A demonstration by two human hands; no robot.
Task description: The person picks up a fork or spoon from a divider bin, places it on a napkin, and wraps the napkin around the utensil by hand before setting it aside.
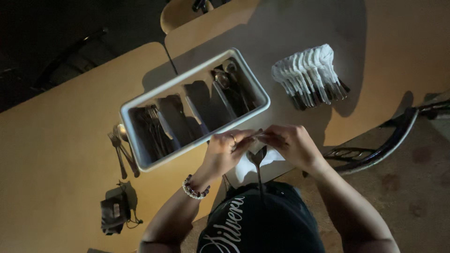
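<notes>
Your left hand (228, 149) and right hand (290, 145) meet fingertip to fingertip just above a white napkin (243, 167), each pinching narrowly at its top edge. A piece of cutlery (257, 161) lies on that napkin between your wrists, its head up by your fingers and its handle running toward six o'clock. The napkin sits at the table's near edge, right in front of you.

At eleven o'clock from your hands, nearly touching your left knuckles, stands the white cutlery tray (140, 159), set at a slant, with forks in its left compartment and spoons in its right one. It blocks any straight reach forward-left. At one o'clock, well apart, a fanned row of napkin-wrapped cutlery rolls (309, 75) lies on the wooden table (61, 140). At nine o'clock, beside the tray's left end, rest a few loose forks and a spoon (121, 150); a small dark pouch (115, 213) lies at eight o'clock.

Bare tabletop opens between the tray and the rolls, at twelve o'clock. The table's edge falls away at three o'clock, where a dark chair (384, 145) stands close.
</notes>
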